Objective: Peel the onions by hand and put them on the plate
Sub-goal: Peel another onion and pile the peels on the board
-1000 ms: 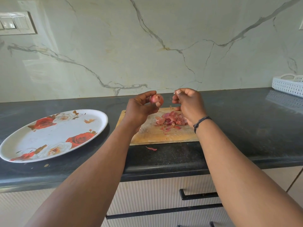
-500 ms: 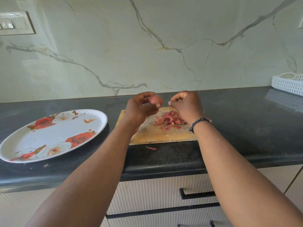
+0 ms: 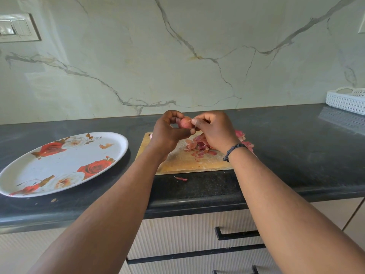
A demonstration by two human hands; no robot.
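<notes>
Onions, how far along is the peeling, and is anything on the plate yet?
Some peeling looks done: a pile of skins lies on the cutting board. In hand: the left hand holds an onion while the right hand pinches at its tip. Left: the flowered plate holds no onions yet, so this one must go there.

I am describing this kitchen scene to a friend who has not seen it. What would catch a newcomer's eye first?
First, the two hands raised in the middle, above the board: the left hand holds a small pink onion while the right hand pinches at its skin. Next, the pile of reddish peels on the board under them. Then the big rose-patterned plate to the left on the dark counter, with no onion on it.
</notes>
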